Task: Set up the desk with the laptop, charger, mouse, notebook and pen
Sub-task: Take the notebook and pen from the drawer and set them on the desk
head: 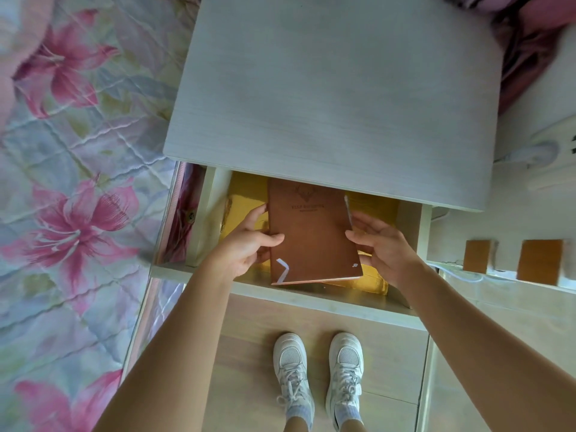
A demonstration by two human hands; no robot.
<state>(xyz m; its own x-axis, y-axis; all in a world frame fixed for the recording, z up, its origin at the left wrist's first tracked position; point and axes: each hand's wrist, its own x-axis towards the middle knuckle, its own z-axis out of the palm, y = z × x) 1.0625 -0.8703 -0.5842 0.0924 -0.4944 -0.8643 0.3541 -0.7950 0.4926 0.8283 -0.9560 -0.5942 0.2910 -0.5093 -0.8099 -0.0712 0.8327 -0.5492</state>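
A brown notebook with a stamped cover and a white ribbon marker sits over the open drawer of a pale wooden desk. My left hand grips its left edge, thumb on the cover. On the opposite edge my right hand holds on, and a thin pen-like stick lies along that edge by my fingers. The drawer bottom is lined in shiny gold. The notebook's far end is tucked under the desk top. No laptop, charger or mouse is in view.
A bed with a pink floral quilt fills the left side, close to the desk. A white power strip with a cable lies at the right on a pale ledge. My white sneakers stand on the tiled floor below the drawer.
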